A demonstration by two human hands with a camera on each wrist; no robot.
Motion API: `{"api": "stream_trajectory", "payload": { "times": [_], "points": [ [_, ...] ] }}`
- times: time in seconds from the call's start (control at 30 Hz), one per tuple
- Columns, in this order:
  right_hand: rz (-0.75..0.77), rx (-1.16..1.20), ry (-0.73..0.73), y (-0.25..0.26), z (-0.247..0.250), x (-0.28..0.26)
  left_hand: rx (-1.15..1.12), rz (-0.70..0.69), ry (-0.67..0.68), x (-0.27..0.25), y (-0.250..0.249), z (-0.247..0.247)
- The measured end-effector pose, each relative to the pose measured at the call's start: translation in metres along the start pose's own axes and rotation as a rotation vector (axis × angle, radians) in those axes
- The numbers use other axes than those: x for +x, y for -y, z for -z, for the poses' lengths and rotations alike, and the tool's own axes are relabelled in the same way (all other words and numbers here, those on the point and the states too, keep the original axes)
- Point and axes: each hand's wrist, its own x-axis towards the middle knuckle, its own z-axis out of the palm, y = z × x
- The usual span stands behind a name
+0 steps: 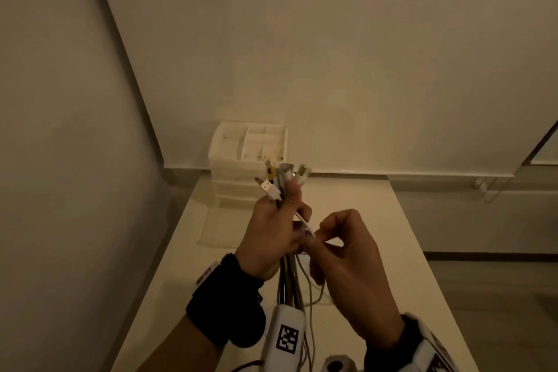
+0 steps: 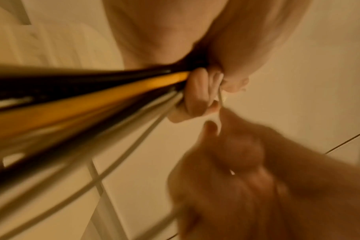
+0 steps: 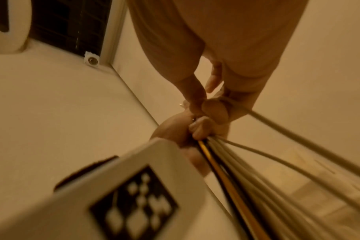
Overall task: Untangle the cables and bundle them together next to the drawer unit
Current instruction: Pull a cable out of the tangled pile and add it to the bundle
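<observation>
Above the table, my left hand [image 1: 287,220] grips a bundle of cables [image 1: 289,278] upright, black, yellow and grey. Their connectors [image 1: 282,175] stick out above the fist. A thin white cable [image 1: 303,220] runs down from the fist to my right hand [image 1: 317,237], which pinches it between thumb and fingertips just right of the left hand. In the left wrist view the yellow cable [image 2: 93,97] enters the curled left fingers [image 2: 195,94]. In the right wrist view the bundle [image 3: 226,170] hangs below the left hand [image 3: 181,129]. The white drawer unit [image 1: 247,166] stands at the table's far left.
The white table [image 1: 377,220] runs forward to the wall. A flat pale sheet [image 1: 217,229] lies in front of the drawer unit. A small grey block [image 1: 335,365] sits at the near edge. Loose grey cables [image 1: 314,290] hang down to the tabletop.
</observation>
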Motion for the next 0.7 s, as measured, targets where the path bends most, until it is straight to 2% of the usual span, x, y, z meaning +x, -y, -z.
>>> {"api": "stream_trajectory", "payload": {
  "times": [0.1, 0.23, 0.37, 0.43, 0.53, 0.6, 0.7],
  "points": [
    [-0.031, -0.127, 0.109, -0.012, 0.006, -0.005, -0.016, -0.075, -0.049, 0.008, -0.003, 0.012],
    [0.0, -0.306, 0.23, -0.032, 0.021, -0.014, -0.167, -0.052, -0.077, 0.005, -0.011, 0.026],
    [-0.172, -0.298, 0.296, -0.06, 0.043, -0.022, -0.225, -0.058, -0.152, 0.009, -0.023, 0.053],
    [-0.254, -0.3, 0.287, -0.072, 0.056, -0.027, -0.222, -0.087, -0.172, 0.011, -0.033, 0.069],
    [-0.252, -0.326, 0.239, -0.076, 0.067, -0.029, -0.147, -0.11, -0.16, 0.008, -0.041, 0.083],
    [-0.207, -0.296, 0.16, -0.069, 0.067, -0.024, -0.012, -0.098, -0.087, 0.004, -0.038, 0.077],
    [-0.147, -0.133, 0.056, -0.049, 0.064, -0.011, 0.282, -0.028, 0.033, -0.006, -0.031, 0.05]
  ]
}}
